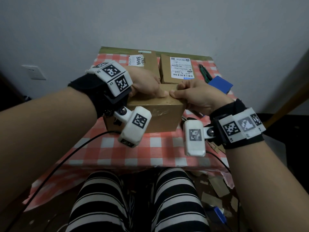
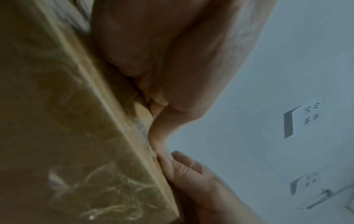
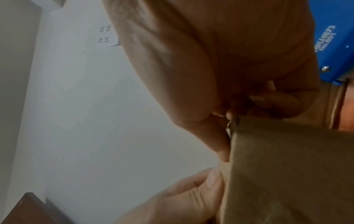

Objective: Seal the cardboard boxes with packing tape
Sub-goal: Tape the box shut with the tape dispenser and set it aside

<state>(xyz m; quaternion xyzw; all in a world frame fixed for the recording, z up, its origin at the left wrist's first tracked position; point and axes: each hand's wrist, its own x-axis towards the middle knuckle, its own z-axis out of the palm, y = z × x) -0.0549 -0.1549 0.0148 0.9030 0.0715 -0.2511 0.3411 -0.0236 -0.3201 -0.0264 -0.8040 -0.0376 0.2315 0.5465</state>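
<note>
A closed brown cardboard box (image 1: 150, 114) stands on the checked tablecloth in front of me, with shiny crinkled clear tape (image 2: 114, 189) on its front face. My left hand (image 1: 147, 86) lies over the left of its top, fingers curled, thumb pressed on the near top edge. My right hand (image 1: 190, 94) holds the right of the top the same way, knuckles bent. The two thumb tips meet at the middle of that edge. In the wrist views the left hand (image 2: 172, 60) and the right hand (image 3: 210, 60) hug the box (image 3: 287, 166) edge. The fingertips are hidden.
Two more boxes stand behind: one with a BAHA label (image 1: 145, 61), one with a shipping label (image 1: 177, 69). A blue tape dispenser (image 1: 220, 84) and a green utility knife (image 1: 204, 72) lie at the right. The table (image 1: 117, 151) stands against a wall. Cardboard scraps lie on the floor.
</note>
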